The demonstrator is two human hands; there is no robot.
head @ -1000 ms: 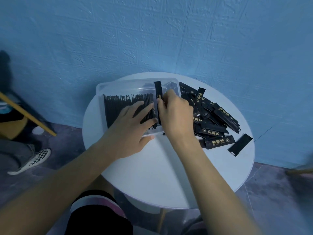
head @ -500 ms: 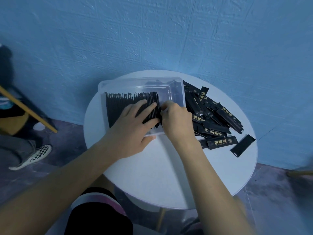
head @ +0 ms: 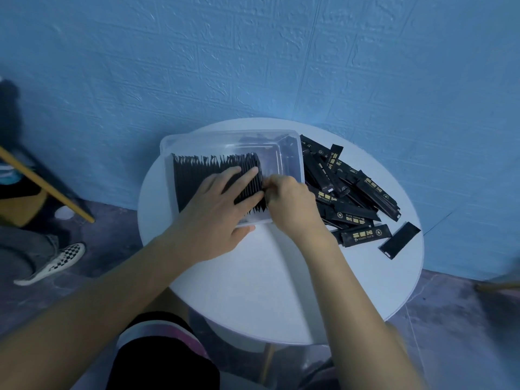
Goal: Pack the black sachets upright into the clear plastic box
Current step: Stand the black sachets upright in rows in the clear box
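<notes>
A clear plastic box (head: 292,153) sits at the back of the round white table (head: 267,277). Its left two thirds hold a tight row of black sachets (head: 202,173) standing upright; the right end is bare. My left hand (head: 216,209) lies on top of the row with straight fingers, its thumb at the box's front wall. My right hand (head: 292,206) is at the row's right end, fingertips curled and pinching the last sachet there. A loose pile of black sachets (head: 349,198) lies flat right of the box.
One sachet (head: 399,240) lies apart near the table's right edge. A blue textured wall stands close behind the table. On the floor to the left are another person's checkered shoe (head: 53,263) and a slanted yellow bar (head: 47,184).
My right hand brought a sachet held upright down into the box at the row's right end. My left hand stayed on the row.
</notes>
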